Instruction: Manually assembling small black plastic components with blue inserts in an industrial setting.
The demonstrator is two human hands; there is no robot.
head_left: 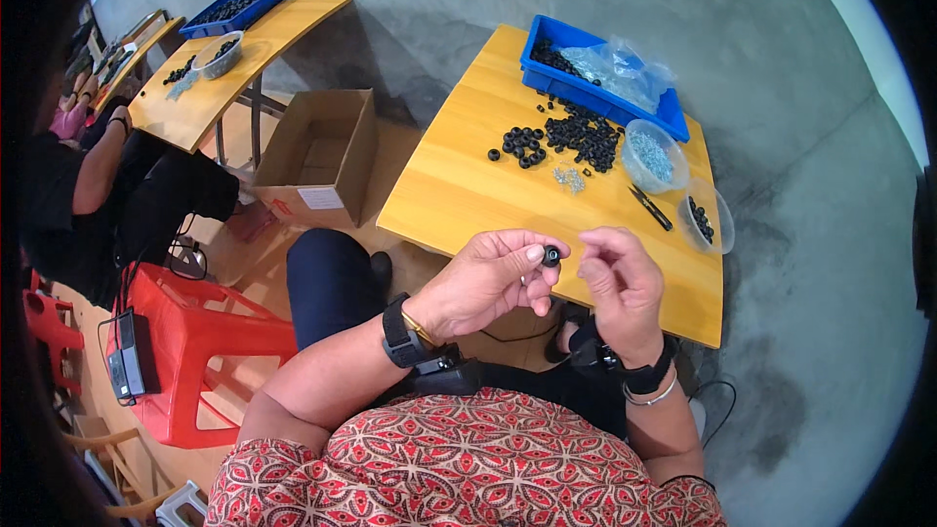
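Between the thumb and index finger of my left hand (488, 281) is a small black round part (551, 256) with a light, shiny centre. My right hand (625, 283) is raised just to its right, not touching it. Its fingers are curled toward the thumb, and anything between them is too small to make out. Beyond my hands, on the yellow table (459, 171), lie a group of black round parts (524, 144), a pile of smaller black pieces (586, 135) and a little heap of small silvery pieces (568, 178).
A blue tray (605, 102) with black parts and a clear bag stands at the table's back. Right of the piles are a bowl of silvery pieces (652, 158), a tilted bowl of black parts (722, 224) and a slim black tool (651, 208). Left are a cardboard box (337, 151), red stool (185, 332) and another person (88, 185).
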